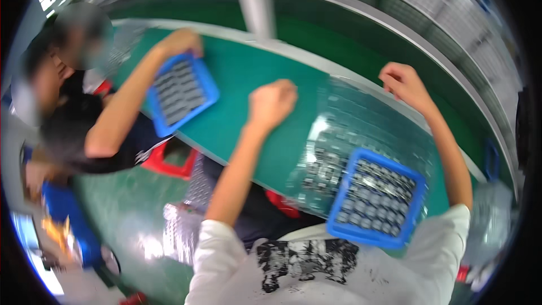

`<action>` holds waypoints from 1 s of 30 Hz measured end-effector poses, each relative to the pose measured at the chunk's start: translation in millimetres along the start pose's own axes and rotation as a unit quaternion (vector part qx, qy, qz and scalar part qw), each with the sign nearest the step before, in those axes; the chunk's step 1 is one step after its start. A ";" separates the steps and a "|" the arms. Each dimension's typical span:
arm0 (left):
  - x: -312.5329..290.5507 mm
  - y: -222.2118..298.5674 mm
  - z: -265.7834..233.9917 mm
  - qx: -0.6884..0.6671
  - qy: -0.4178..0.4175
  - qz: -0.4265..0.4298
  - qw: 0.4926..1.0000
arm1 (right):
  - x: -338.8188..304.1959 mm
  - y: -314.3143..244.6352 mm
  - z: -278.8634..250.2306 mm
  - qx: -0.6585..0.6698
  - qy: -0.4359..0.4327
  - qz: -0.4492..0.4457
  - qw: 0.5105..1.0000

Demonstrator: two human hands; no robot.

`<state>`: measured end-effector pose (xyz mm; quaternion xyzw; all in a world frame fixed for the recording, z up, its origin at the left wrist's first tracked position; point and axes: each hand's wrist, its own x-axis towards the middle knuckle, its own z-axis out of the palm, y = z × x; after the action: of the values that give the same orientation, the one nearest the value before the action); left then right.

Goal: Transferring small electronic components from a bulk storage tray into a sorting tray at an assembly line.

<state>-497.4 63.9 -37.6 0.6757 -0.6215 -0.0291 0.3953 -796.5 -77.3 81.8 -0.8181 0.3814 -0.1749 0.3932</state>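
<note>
Tray (pixel 364 238) overlaps the plastic sheet (pixel 361 120), likely for easy reach; I see left hand (pixel 273 103) and right hand (pixel 405 86) curled, but cannot tell whether either holds anything.

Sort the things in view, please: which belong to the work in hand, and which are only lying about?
Seemingly part of the work:
blue tray, nearest the person
small parts in this tray
clear plastic sheet, between left hand and right hand
green table

Seemingly just lying about:
silvery bubble wrap, off the table
blue object at far left, unclear
</note>
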 end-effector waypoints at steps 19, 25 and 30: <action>-9.6 -4.2 -3.1 -0.138 -0.007 -0.023 0.990 | -238.8 109.6 -46.9 -0.007 0.300 0.193 0.934; -65.5 108.7 -28.4 -0.130 -0.096 -0.058 0.985 | -244.3 53.0 -5.7 -0.077 0.190 0.168 0.964; -75.6 141.8 -21.6 -0.247 -0.242 -0.144 0.927 | -259.0 56.9 -5.3 -0.130 0.128 0.168 0.969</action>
<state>-618.8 151.9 24.0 0.6113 -0.5673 -0.4011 0.3788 -995.1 94.5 44.4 -0.7572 0.5798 -0.1584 0.2556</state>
